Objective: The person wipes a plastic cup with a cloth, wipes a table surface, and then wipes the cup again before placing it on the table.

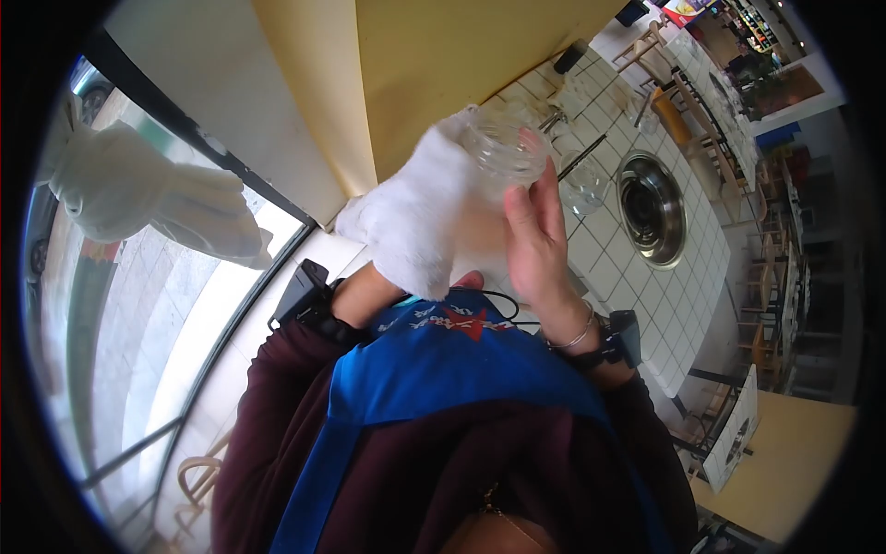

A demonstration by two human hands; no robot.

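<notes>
A thick white towel [406, 217] covers my left hand, and its fingers are hidden beneath the cloth. Only the wrist [355, 300] shows below it. My right hand [535, 245] grips a clear ribbed glass jar [503, 152] from its right side, thumb and fingers around the wall. The towel's upper end touches the left side of the jar. Behind my right hand, another clear glass vessel [583, 185] rests on the white tiled table [618, 277], with a dark thin stick beside it.
A round metal basin [652, 210] is set into the tiled table. More glassware [643, 115] stands farther along it. A yellow wall [443, 55] rises ahead, and a window with a white bundled cloth [138, 185] is at left. Chairs and tables fill the right side.
</notes>
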